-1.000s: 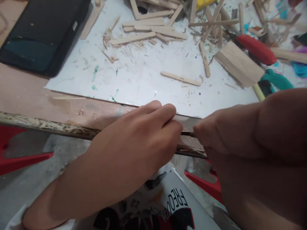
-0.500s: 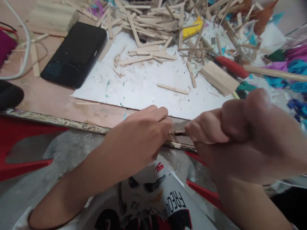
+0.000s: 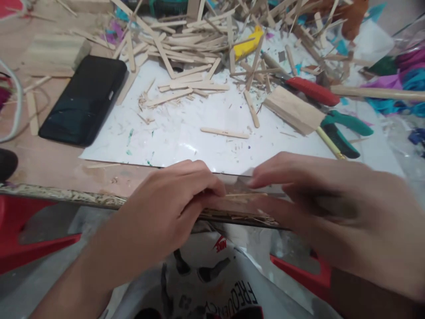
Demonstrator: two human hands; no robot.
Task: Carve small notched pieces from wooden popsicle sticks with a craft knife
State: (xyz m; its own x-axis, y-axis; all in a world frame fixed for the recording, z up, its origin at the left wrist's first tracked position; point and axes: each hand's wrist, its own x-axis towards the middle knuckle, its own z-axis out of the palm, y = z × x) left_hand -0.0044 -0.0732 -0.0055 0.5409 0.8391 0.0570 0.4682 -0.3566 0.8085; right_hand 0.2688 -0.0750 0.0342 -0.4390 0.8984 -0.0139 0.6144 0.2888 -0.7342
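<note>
My left hand (image 3: pixel 179 199) rests at the table's front edge, its thumb and index finger pinched on one end of a thin wooden stick (image 3: pixel 247 196). The stick's other end points right along the edge. My right hand (image 3: pixel 332 212), blurred by motion, hovers beside that free end with thumb and index finger apart. Its palm lies in dark shadow, and I cannot make out whether anything is tucked there. Beyond the hands, a single craft stick (image 3: pixel 225 133) lies on a white sheet (image 3: pixel 186 150).
Craft sticks (image 3: pixel 189 48) are heaped at the back. Green-handled pliers (image 3: pixel 348 128), a red-handled tool (image 3: pixel 312 91) and a wooden block (image 3: pixel 294 110) lie at right. A black phone (image 3: pixel 84 99) and another wooden block (image 3: pixel 55 55) are at left. Red chair parts (image 3: pixel 33 239) show below the edge.
My right hand has opened from a fist around a dark-tipped tool at the stick; that tool no longer shows. The pliers have come into fuller view. My left hand keeps its pinch.
</note>
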